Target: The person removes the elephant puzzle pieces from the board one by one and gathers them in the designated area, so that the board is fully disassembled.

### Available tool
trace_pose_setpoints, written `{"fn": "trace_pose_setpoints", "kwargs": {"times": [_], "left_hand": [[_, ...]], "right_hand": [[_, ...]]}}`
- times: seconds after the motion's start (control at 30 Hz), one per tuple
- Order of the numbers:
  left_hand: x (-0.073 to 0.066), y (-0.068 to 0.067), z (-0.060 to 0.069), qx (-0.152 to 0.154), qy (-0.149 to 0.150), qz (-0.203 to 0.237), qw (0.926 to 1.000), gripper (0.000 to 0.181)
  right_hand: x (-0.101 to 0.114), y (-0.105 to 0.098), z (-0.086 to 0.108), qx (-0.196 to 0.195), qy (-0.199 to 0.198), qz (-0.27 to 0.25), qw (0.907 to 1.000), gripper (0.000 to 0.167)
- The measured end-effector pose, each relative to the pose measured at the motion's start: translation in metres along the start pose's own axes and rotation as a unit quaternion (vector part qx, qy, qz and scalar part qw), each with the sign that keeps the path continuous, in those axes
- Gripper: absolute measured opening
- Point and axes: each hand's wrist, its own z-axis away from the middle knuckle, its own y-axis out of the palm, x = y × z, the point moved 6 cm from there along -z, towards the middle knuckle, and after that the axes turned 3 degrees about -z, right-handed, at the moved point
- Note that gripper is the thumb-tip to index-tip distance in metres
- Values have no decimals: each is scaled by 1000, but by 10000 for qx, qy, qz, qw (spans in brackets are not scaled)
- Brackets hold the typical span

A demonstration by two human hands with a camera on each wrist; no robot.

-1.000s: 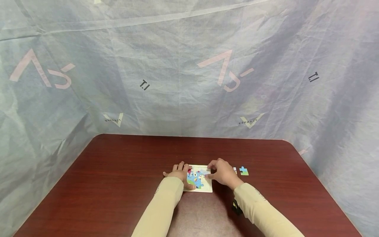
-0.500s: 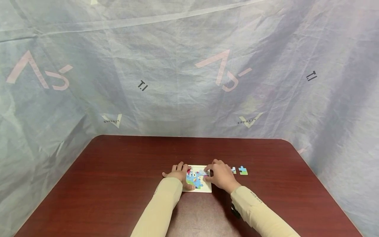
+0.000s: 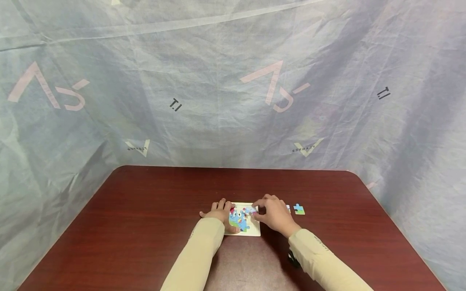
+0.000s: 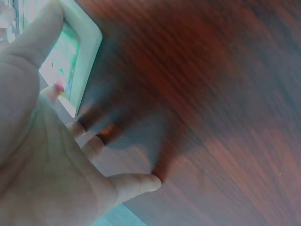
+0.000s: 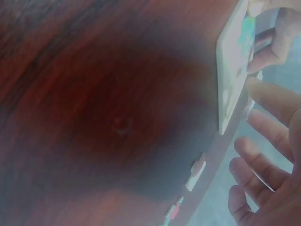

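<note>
A white-framed puzzle board [image 3: 251, 235] lies on the table, with blue and green pieces filling its left and middle part. Spread across its left edge is my left hand [image 3: 218, 214]; in the left wrist view this hand [image 4: 56, 155] has its thumb over the board's frame [image 4: 89, 61]. My right hand [image 3: 274, 214] pinches a puzzle piece [image 3: 251, 211] between thumb and forefinger over the board's upper right part. The right wrist view shows the other fingers of this hand [image 5: 277, 165] loosely bent beside the board [image 5: 225, 84].
Right of the board lie a blue-green loose piece [image 3: 299, 209] and another piece [image 3: 289, 208] partly behind my right hand. A dark object [image 3: 293, 259] shows beside my right sleeve. Grey printed fabric [image 3: 218, 81] hangs behind the brown table [image 3: 145, 210].
The right hand shifted left over the board, then slightly back right. The picture on the piece at its fingertips shows more clearly than before. The left hand has stayed in place.
</note>
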Motion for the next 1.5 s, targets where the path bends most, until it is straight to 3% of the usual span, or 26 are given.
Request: {"fn": "trace_pose_setpoints", "kwargs": {"times": [0.17, 0.4, 0.5, 0.93, 1.13, 1.5], "left_hand": [[-1, -2, 1, 26, -34, -36, 10000, 83], [-14, -25, 29, 69, -23, 89, 9999, 77], [-16, -29, 33, 47, -18, 87, 9999, 75], [-11, -22, 26, 64, -20, 53, 10000, 76], [-14, -27, 31, 91, -32, 86, 9999, 77], [-12, -23, 26, 45, -19, 71, 10000, 76]], "right_hand": [[-2, -7, 1, 55, 86, -35, 9999, 25], [-9, -15, 3, 101, 115, 19, 9999, 26], [-13, -19, 5, 150, 119, -19, 9998, 25], [-23, -32, 17, 211, 183, 113, 9995, 24], [-29, -32, 23, 269, 263, 39, 9993, 24], [-40, -28, 34, 440, 334, -28, 9985, 25]]}}
